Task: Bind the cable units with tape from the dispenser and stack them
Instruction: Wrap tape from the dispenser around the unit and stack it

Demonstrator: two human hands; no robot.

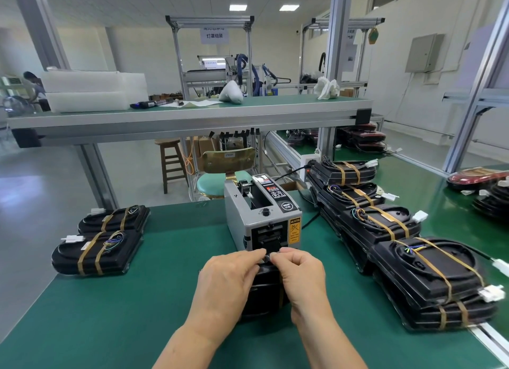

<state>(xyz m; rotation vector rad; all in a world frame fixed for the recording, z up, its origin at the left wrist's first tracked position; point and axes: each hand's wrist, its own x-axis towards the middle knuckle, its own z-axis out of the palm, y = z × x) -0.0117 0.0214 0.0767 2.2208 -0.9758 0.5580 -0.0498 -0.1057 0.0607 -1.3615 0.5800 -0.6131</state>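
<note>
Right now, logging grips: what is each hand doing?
Left hand: pinching a small dark piece at the tape dispenser outlet.
Right hand: pinching the same piece.

factory assembly floor | aluminium-frame benches point(192, 115) | green mats point(110, 313) (more stations behind)

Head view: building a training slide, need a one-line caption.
Left hand and right hand pinch a small dark piece before the tape dispenser, above a black cable unit.

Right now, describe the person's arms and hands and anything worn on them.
The left hand and right hand are bare: no gloves, rings or watch show. Both forearms are uncovered down to the frame's edge; no sleeve shows.
</note>
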